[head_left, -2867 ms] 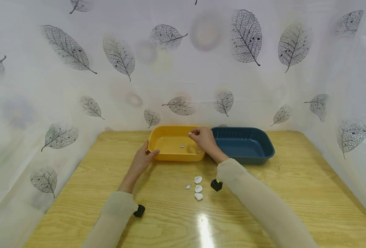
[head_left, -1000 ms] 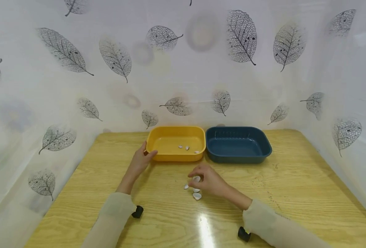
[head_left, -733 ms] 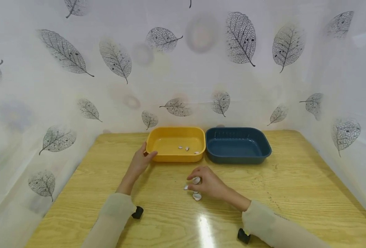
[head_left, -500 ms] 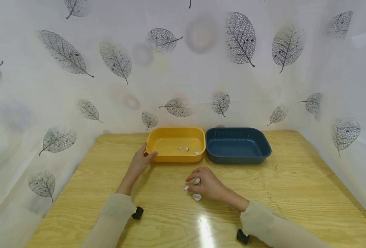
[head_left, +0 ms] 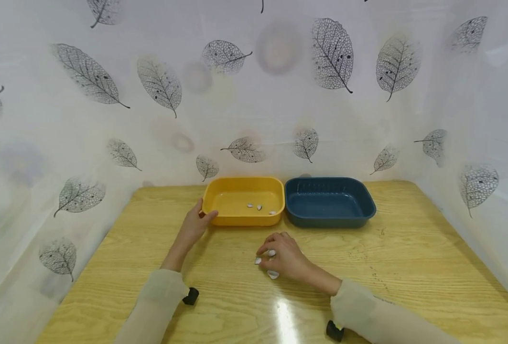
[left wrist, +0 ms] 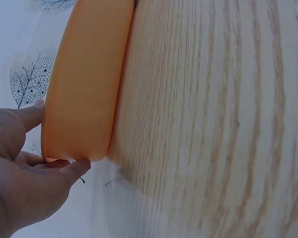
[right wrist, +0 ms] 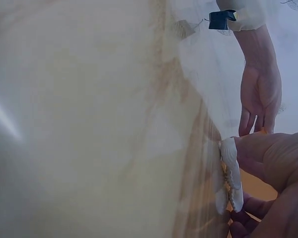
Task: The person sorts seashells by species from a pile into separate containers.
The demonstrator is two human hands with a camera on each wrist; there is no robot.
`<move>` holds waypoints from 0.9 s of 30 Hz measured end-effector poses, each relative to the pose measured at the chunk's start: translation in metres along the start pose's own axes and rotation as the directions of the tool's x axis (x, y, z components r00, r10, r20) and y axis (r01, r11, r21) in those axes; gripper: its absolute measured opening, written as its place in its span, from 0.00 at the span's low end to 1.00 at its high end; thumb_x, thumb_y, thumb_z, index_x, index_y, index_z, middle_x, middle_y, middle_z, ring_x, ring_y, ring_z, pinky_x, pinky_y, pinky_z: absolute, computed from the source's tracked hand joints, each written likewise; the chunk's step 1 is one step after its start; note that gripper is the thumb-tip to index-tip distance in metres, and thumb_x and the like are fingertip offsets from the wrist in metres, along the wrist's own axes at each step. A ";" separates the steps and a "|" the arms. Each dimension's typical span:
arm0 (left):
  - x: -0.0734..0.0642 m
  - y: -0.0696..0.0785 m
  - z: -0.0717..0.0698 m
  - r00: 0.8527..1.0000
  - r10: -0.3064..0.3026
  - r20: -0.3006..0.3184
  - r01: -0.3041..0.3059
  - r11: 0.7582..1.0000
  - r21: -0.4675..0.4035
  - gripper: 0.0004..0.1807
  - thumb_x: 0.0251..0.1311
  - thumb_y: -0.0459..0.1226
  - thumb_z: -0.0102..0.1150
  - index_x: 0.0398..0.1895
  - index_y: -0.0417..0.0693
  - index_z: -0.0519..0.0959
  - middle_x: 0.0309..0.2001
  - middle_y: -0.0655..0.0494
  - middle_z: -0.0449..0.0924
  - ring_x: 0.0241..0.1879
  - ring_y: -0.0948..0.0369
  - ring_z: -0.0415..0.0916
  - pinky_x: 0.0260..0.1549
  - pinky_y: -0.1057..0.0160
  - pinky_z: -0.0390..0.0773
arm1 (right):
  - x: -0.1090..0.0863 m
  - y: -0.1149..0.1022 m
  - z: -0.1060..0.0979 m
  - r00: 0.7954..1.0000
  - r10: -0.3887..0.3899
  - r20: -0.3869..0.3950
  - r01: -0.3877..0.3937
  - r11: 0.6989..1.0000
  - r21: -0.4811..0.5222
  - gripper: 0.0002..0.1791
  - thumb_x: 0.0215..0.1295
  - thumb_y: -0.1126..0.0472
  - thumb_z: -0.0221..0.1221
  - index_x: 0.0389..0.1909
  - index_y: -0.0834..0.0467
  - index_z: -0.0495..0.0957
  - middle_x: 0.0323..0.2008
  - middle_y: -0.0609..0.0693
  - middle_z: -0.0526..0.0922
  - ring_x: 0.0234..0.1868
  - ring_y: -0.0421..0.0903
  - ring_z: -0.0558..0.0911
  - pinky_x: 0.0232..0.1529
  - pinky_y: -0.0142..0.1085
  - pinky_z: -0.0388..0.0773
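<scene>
Head view: the left hand (head_left: 193,223) grips the near left corner of the yellow tray (head_left: 245,220), thumb at the near rim; three small shells (head_left: 259,207) lie inside the tray, to the right of that hand; the right hand (head_left: 289,258) is low over the table (head_left: 232,296), thumb and forefinger bent, with a white shell (head_left: 258,261) right at their tips, though I cannot tell whether it is pinched; another shell (head_left: 272,252) shows between that thumb and forefinger, a further shell (head_left: 273,274) just nearer than the thumb; the blue tray (head_left: 329,222) stands beyond the right hand, to its right
</scene>
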State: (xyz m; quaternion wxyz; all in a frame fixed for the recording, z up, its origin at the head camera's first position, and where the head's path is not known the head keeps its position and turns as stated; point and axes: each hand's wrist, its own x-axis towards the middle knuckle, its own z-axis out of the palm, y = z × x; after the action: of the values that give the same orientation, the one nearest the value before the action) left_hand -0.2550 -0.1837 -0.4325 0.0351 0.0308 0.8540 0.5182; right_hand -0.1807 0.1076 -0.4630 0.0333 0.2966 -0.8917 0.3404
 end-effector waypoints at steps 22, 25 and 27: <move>-0.001 -0.001 0.001 1.000 -0.010 0.005 0.010 1.000 0.002 0.45 0.79 0.43 0.53 0.81 0.30 0.38 0.81 0.33 0.40 0.77 0.40 0.52 0.71 0.46 0.63 | -0.001 -0.004 0.002 1.000 -0.028 0.006 0.028 0.997 -0.071 0.04 0.61 0.59 0.74 0.37 0.50 0.91 0.48 0.52 0.82 0.46 0.51 0.73 0.43 0.46 0.70; -0.001 0.000 0.001 1.000 -0.011 0.005 0.011 1.000 -0.002 0.45 0.79 0.42 0.53 0.81 0.30 0.38 0.81 0.32 0.40 0.77 0.40 0.53 0.71 0.45 0.64 | 0.000 -0.004 0.002 1.000 -0.030 0.001 0.030 0.996 -0.080 0.04 0.60 0.59 0.74 0.36 0.50 0.91 0.47 0.52 0.82 0.46 0.50 0.73 0.43 0.45 0.70; -0.001 0.000 0.001 1.000 -0.013 0.004 0.013 1.000 -0.005 0.44 0.79 0.41 0.53 0.81 0.30 0.38 0.81 0.32 0.40 0.77 0.40 0.53 0.71 0.45 0.64 | 0.000 -0.004 0.003 1.000 -0.030 0.001 0.030 0.996 -0.086 0.04 0.60 0.59 0.74 0.36 0.50 0.91 0.47 0.51 0.82 0.45 0.50 0.73 0.43 0.45 0.70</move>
State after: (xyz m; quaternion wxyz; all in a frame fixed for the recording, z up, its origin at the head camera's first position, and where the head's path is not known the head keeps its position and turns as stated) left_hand -0.2538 -0.1826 -0.4328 0.0399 0.0262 0.8529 0.5199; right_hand -0.1780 0.1037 -0.4628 0.0514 0.3080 -0.9010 0.3012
